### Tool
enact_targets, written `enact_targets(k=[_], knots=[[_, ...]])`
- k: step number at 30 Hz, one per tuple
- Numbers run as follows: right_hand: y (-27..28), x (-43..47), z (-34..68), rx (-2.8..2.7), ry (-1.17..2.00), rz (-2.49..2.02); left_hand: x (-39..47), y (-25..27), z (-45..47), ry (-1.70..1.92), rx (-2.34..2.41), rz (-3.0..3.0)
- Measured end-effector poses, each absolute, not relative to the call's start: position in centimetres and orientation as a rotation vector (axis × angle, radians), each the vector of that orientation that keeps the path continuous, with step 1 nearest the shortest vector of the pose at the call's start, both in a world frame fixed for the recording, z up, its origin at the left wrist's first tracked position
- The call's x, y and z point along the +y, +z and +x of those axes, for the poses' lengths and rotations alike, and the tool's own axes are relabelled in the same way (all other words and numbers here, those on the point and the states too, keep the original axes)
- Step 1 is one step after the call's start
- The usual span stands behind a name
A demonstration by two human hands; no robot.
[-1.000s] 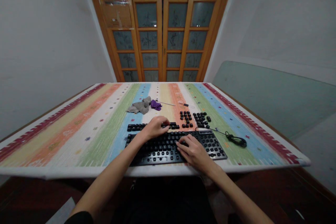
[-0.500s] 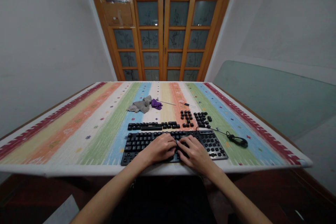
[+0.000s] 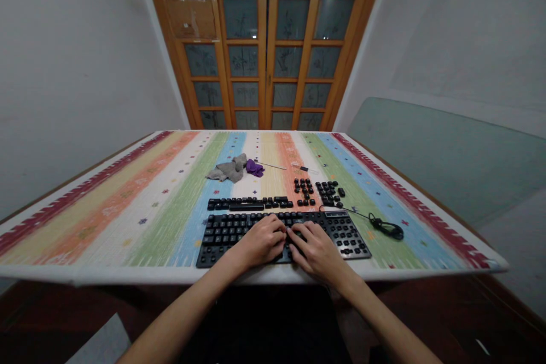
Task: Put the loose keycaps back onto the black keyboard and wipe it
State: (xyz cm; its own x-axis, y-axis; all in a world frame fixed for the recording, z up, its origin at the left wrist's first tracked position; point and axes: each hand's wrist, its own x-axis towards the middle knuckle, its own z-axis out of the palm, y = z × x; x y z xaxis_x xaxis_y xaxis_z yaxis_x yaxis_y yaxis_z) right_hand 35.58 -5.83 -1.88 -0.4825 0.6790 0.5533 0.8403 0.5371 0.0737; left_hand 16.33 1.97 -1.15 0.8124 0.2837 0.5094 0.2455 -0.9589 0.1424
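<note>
Both your hands, left (image 3: 265, 237) and right (image 3: 314, 247), curl over the middle of the keyboard (image 3: 219, 232), flat at the front edge of the tablecloth (image 3: 106, 210). Can't tell if either pinches anything. Board's likely stiff, fairly light; hold it by the end frames. Loose keycaps (image 3: 246, 207) just beyond look hard, probably slippery; pinch opposite sides. Your hands hide the centre keys and your fingertips; legends too small to read.

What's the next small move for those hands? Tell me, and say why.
Probably a gentle press down: the left hand and right hand sit close together over the keyboard, whose right end is uncapped, and loose keycaps lie beyond it. Whether either hand pinches one is hidden.
</note>
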Motion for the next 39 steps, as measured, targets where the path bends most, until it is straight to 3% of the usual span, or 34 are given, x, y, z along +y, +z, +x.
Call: enact_targets(k=[22, 32, 39], knots=[[-1.8, -5.8, 35.3, -2.229, -0.419, -1.296, 1.4, 1.1, 15.3, 0.701, 0.539, 2.867], [1.8, -2.5, 34.5, -2.152, -0.289, -1.200, 10.4, 2.8, 4.1, 0.780, 1.223, 2.517], [2.3, -0.8, 32.7, -2.181, -0.246, -1.150, 13.6, 1.3, -0.4, 0.561, 1.206, 2.285]])
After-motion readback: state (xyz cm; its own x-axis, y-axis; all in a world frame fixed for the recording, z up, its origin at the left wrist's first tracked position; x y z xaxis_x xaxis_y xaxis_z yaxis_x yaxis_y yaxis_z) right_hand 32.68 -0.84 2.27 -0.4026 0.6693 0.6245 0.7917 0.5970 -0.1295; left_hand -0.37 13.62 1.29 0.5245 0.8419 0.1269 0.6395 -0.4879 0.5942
